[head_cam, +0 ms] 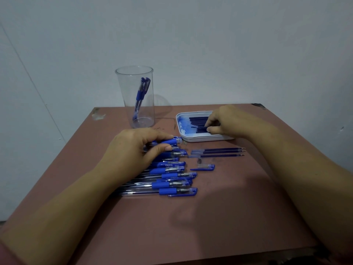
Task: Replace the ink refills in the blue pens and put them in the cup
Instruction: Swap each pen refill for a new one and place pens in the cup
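Refills (198,120) lie in the white tray (183,135) toward the far edge of the surface (229,197). The right grip (225,121) pinches one, best lifted straight. The left grip (139,148) clasps a blue pen (172,141) near the cup (137,96).

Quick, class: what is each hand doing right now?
Left hand: grips a pen in the row.
Right hand: pinches a refill in the tray.

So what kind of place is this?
Likely a plain room used as a workspace: a worn table by a bare wall, holding blue pens, a tray of refills and a clear cup.
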